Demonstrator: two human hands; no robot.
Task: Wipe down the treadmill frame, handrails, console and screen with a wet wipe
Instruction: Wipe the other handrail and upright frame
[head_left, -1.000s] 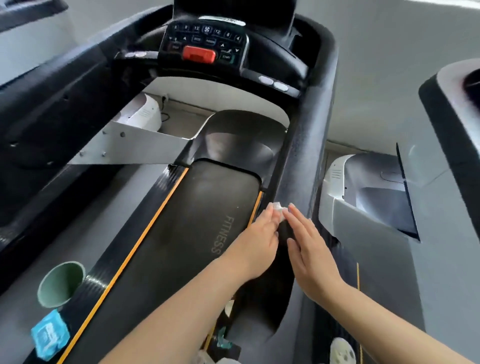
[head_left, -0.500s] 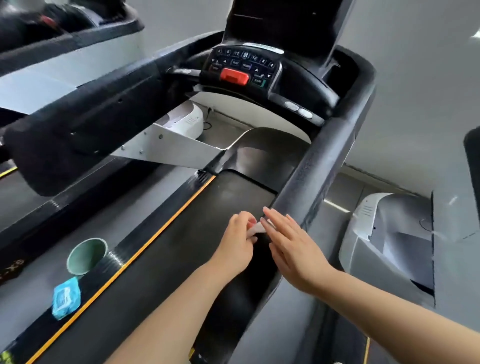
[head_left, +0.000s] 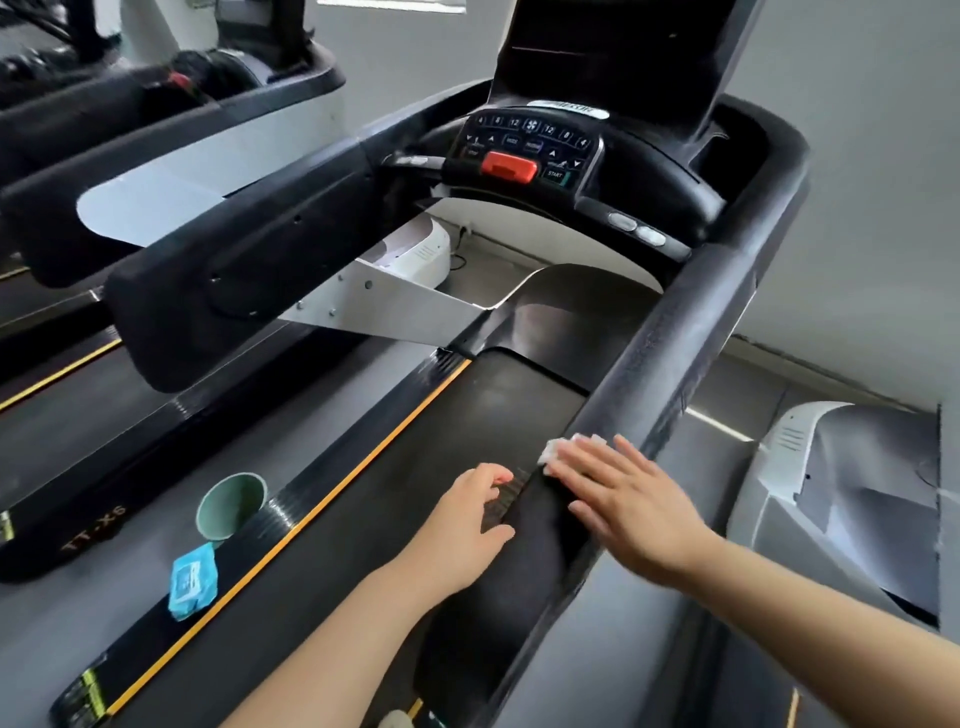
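Grey walls close off the far end of this gym room, and you stand on a black treadmill belt (head_left: 415, 493) edged on its left by an orange stripe. Your right hand (head_left: 631, 506) lies flat, fingers straight and together, on the long black padded right handrail (head_left: 691, 332), close to its near end. Under those fingers sits the small white wet wipe (head_left: 558, 449), pressed to the rail's top, with only its crumpled far edge showing beyond your fingertips. Ahead of the wipe the rail runs bare and unbroken up to the black console with its keypad and red stop button (head_left: 530, 150), and above that the dark screen panel (head_left: 623, 52).

Your left hand (head_left: 467, 525) hovers just beside the rail's inner edge, over the belt's right margin, fingers loosely curled and holding nothing; it is apart from the wipe.

On the left side rail of the deck, well apart from both hands, a pale green paper cup (head_left: 231, 504) stands, and just nearer to you lies a blue packet of wipes (head_left: 192, 579). The black padded left handrail (head_left: 249, 265) hangs across the upper left. Beyond the right handrail a neighbouring grey-and-white treadmill hood (head_left: 852, 467) sits near.
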